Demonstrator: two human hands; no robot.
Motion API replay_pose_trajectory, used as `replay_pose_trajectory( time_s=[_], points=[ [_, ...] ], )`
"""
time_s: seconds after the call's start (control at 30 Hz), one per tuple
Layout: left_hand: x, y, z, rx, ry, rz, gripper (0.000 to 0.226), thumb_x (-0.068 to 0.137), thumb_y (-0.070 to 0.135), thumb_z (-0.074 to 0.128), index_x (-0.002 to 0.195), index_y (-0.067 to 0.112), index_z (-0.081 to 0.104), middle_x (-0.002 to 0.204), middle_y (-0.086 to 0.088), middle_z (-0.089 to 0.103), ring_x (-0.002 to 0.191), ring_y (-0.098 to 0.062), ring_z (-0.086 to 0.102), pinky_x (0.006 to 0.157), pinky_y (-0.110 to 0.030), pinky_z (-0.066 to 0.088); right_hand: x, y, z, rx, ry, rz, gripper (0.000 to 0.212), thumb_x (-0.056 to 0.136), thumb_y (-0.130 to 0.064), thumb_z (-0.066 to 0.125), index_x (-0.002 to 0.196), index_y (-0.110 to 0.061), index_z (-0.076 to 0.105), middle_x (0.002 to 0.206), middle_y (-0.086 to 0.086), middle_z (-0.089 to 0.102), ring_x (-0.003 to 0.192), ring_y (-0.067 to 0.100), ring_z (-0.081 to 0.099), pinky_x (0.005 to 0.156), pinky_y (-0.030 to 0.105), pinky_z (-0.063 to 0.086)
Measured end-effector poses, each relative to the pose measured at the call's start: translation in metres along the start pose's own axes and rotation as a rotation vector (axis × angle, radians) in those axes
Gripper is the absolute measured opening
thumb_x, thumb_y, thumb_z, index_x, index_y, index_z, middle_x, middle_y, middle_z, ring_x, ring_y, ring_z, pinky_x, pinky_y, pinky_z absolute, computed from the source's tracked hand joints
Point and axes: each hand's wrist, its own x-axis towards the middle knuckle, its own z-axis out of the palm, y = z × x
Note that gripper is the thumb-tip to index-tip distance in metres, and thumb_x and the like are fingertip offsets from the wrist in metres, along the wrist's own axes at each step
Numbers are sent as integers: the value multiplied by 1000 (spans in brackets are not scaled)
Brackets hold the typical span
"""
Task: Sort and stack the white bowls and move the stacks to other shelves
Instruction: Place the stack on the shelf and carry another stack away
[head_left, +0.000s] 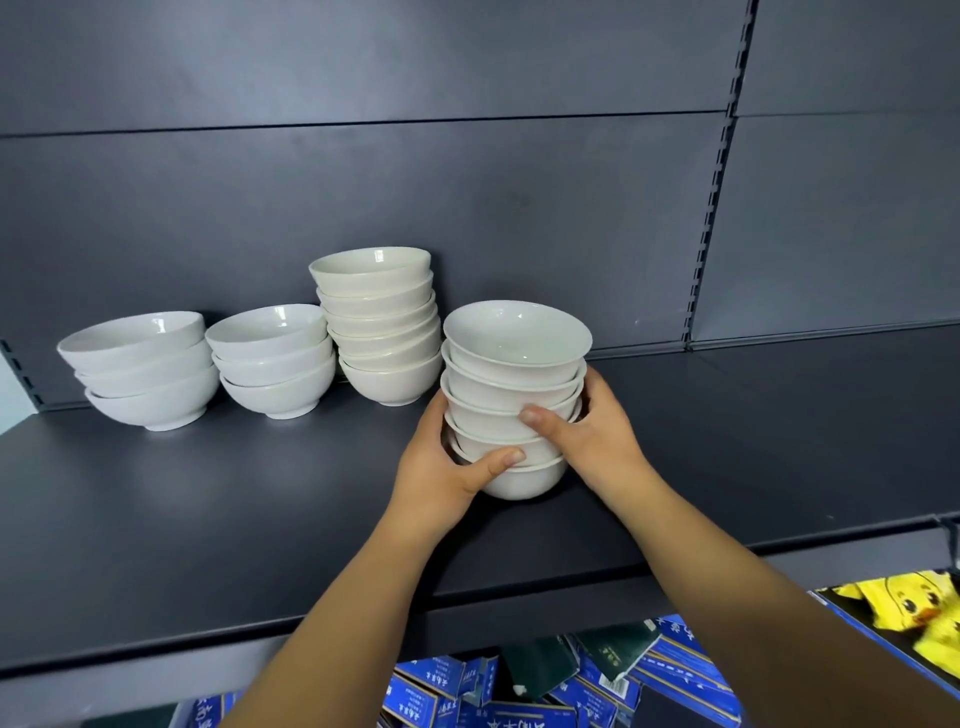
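Both hands, left hand (441, 467) and right hand (592, 436), clasp the bowl stack (514, 395) between them.

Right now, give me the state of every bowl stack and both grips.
far-left stack: three bowls, nested, standing free on the shelf.
second stack: three bowls, nested, untouched.
tall stack: nested, top leaning left, untouched.
front stack: upright, held from both sides.
left grip: holds the front stack low down.
right grip: holds the front stack, thumb across its front.

Dark grey shelf (208, 519), slotted grey back panels (363, 182), blue boxes (431, 680) below
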Motion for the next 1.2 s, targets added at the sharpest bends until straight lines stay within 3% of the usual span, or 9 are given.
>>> replay_pose_trajectory(
  time_s=[0.23,0.33,0.53,0.6,0.67,0.73,0.93,1.07,1.2],
  points=[
    [-1,2,0,2,7,-3,71,48,44,75,113,40,46,105,29,59,99,16,55,79,-2,41,1,-6,-2,-13,-38,1,52,70,-11,75,112,-24,46,98,-20,55,90,-8,53,70,0,44],
    [-1,2,0,-9,-5,-1,71,49,43,76,114,38,47,109,24,60,102,11,56,81,-5,43,1,-10,-5,-4,-88,1,49,70,-10,74,107,-29,47,99,-20,56,92,-6,54,71,1,44],
    [0,2,0,-33,-26,10,80,53,38,77,125,31,44,119,17,59,111,4,55,89,-13,44,0,-18,-5,63,-183,21,82,57,-26,83,124,-31,37,115,-19,56,102,-11,54,83,8,46],
    [1,1,0,-33,-36,11,90,55,38,78,134,23,39,127,12,57,116,-1,53,95,-19,44,3,-22,-6,60,-177,34,77,61,-22,82,124,-27,38,113,-15,57,99,-8,55,81,8,47],
    [0,1,-1,-34,-39,12,92,55,38,77,136,20,37,126,13,56,115,0,54,94,-16,44,4,-26,-6,42,-172,22,66,68,-16,76,123,-25,40,110,-14,57,96,-8,55,75,6,47],
    [0,0,0,-32,-37,10,92,55,39,76,136,19,37,126,13,56,114,2,54,93,-15,44,6,-28,-8,6,-187,2,68,66,-17,77,124,-25,42,114,-14,58,99,-7,55,76,6,47],
    [1,-1,0,-42,-33,7,94,54,39,77,137,18,37,128,11,56,115,0,53,96,-17,44,7,-31,-10,-63,-189,-32,77,64,-16,81,130,-26,42,126,-8,56,113,1,53,94,19,45],
    [1,-1,0,-48,-34,4,95,53,40,77,137,19,36,126,14,56,113,2,54,92,-13,44,5,-32,-9,-47,-168,2,84,52,-31,84,127,-26,45,121,-10,59,110,3,55,92,22,45],
    [1,-1,1,-38,-34,4,94,54,39,76,137,19,36,125,16,56,112,2,55,89,-12,44,5,-33,-9,-1,-171,18,78,52,-31,79,123,-25,48,118,-8,61,109,5,57,92,24,46]
  ],
)
